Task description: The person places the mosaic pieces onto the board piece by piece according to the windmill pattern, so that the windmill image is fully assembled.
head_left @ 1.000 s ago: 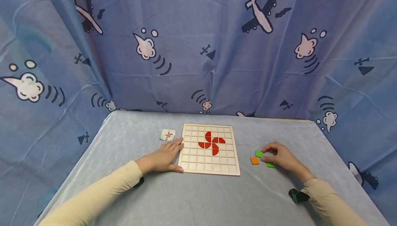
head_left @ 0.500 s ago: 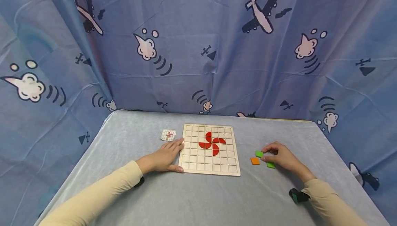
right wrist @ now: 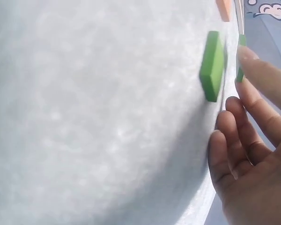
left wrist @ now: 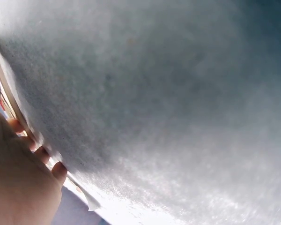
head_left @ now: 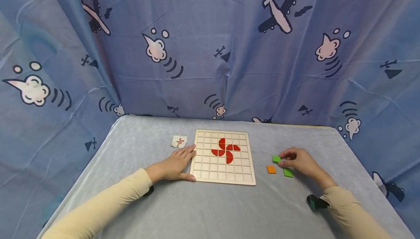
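My right hand (head_left: pixel 300 162) pinches a green square tile (head_left: pixel 276 159) between thumb and fingertip, just above the tabletop. In the right wrist view the held tile (right wrist: pixel 242 40) shows edge-on, partly covered by the thumb. A second green tile (head_left: pixel 288 173) lies just below the fingers, and an orange tile (head_left: pixel 271 169) lies to their left. On the left, my left hand (head_left: pixel 175 164) rests with fingers extended against the side edge of a wooden grid board (head_left: pixel 205 175). Several red quarter-round pieces (head_left: pixel 229 157) form a pinwheel on that board.
A small card (head_left: pixel 179 141) printed with a grid and red pinwheel lies at the board's upper left. Pale cloth covers the table (head_left: pixel 203 213). Behind it hangs a blue curtain (head_left: pixel 193 49) with airplane prints.
The right hand has raised the green tile slightly, away from the orange one. The left hand stays at the board's edge. The head view has shifted a little.
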Demonstrator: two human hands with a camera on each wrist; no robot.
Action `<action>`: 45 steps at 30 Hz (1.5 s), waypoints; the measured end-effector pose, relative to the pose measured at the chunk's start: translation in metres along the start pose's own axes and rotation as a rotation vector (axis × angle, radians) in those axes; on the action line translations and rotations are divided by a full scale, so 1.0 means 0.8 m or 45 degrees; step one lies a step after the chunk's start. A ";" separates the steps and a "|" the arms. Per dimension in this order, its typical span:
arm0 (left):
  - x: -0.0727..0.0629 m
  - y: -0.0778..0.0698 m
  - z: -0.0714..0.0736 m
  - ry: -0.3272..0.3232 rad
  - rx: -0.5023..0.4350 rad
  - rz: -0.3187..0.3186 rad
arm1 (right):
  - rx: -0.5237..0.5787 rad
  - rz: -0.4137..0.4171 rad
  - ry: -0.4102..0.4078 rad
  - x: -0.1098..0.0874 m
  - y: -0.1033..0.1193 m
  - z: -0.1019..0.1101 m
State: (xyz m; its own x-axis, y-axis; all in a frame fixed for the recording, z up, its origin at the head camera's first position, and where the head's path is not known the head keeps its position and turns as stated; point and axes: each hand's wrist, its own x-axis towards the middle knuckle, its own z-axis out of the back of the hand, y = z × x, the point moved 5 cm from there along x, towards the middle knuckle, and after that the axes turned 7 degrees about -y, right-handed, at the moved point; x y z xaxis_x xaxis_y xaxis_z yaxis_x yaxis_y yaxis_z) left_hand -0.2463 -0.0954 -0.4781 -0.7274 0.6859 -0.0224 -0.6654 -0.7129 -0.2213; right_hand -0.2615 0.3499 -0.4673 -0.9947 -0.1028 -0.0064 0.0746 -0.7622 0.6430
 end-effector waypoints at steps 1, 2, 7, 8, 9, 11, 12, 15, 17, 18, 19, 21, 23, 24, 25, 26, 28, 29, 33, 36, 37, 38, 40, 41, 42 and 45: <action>0.000 -0.001 0.001 0.000 0.000 -0.001 | -0.004 -0.003 -0.004 0.001 0.001 0.001; 0.000 -0.001 0.002 0.000 -0.003 -0.001 | -0.010 -0.001 -0.004 0.001 0.003 0.001; 0.001 -0.003 0.006 0.005 0.002 0.003 | -0.032 0.040 -0.040 0.002 0.014 0.002; 0.001 -0.003 0.005 0.010 0.007 0.007 | -0.034 0.048 -0.050 0.002 0.017 0.001; 0.001 -0.003 0.005 0.013 0.012 0.009 | -0.039 0.063 -0.057 0.002 0.019 -0.001; 0.001 -0.002 0.004 0.017 0.016 0.013 | -0.040 0.083 -0.068 0.002 0.023 -0.006; 0.000 -0.002 0.003 0.017 0.016 0.014 | -0.033 0.089 -0.074 0.002 0.026 -0.009; 0.000 -0.001 0.002 0.017 0.010 0.012 | -0.019 0.097 -0.071 0.001 0.034 -0.018; 0.000 -0.002 0.001 0.009 0.003 0.006 | 0.004 0.090 -0.073 0.000 0.040 -0.025; -0.001 -0.001 0.001 0.008 0.005 0.003 | 0.014 0.088 -0.076 0.000 0.043 -0.029; -0.001 -0.001 0.001 0.008 0.005 0.003 | 0.023 0.097 -0.074 -0.001 0.047 -0.033; -0.001 0.000 0.000 0.013 0.012 0.006 | 0.051 0.107 -0.076 -0.001 0.054 -0.040; -0.002 0.000 -0.001 0.019 0.017 0.010 | 0.083 0.119 -0.079 -0.001 0.062 -0.048; -0.002 0.000 -0.001 0.020 0.016 0.013 | 0.095 0.123 -0.080 -0.001 0.066 -0.051; -0.002 0.000 -0.001 0.020 0.012 0.013 | 0.109 0.128 -0.077 -0.001 0.069 -0.055; -0.002 0.000 -0.001 0.020 0.010 0.013 | 0.124 0.124 -0.081 0.000 0.073 -0.058; -0.002 0.000 -0.001 0.017 0.003 0.012 | 0.161 0.119 -0.082 0.000 0.080 -0.065; -0.002 0.000 -0.001 0.016 0.001 0.012 | 0.169 0.132 -0.079 0.000 0.084 -0.068; -0.001 0.001 -0.002 0.011 0.002 0.013 | 0.214 0.169 -0.089 0.002 0.101 -0.080; -0.001 0.001 -0.003 0.006 0.005 0.013 | 0.234 0.192 -0.098 0.003 0.113 -0.090; -0.001 0.001 -0.003 0.005 0.004 0.013 | 0.247 0.195 -0.099 0.004 0.117 -0.093; -0.001 0.001 -0.003 0.004 0.004 0.014 | 0.258 0.198 -0.099 0.004 0.121 -0.096; -0.001 0.001 -0.003 0.002 0.003 0.013 | 0.268 0.209 -0.102 0.005 0.129 -0.102; -0.001 0.001 -0.003 0.002 0.005 0.013 | 0.271 0.217 -0.107 0.006 0.133 -0.104; -0.001 0.001 -0.002 0.000 0.006 0.011 | 0.272 0.226 -0.112 0.006 0.137 -0.106; -0.001 0.000 -0.002 0.001 0.007 0.008 | 0.276 0.234 -0.108 0.009 0.146 -0.114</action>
State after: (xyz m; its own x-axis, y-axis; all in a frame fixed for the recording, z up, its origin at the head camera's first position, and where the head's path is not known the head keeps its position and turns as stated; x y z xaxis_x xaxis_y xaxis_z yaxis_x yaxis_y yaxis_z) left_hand -0.2459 -0.0958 -0.4793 -0.7316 0.6813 -0.0245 -0.6615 -0.7182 -0.2159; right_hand -0.2534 0.2018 -0.4616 -0.9690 -0.1657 0.1835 0.2462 -0.5805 0.7761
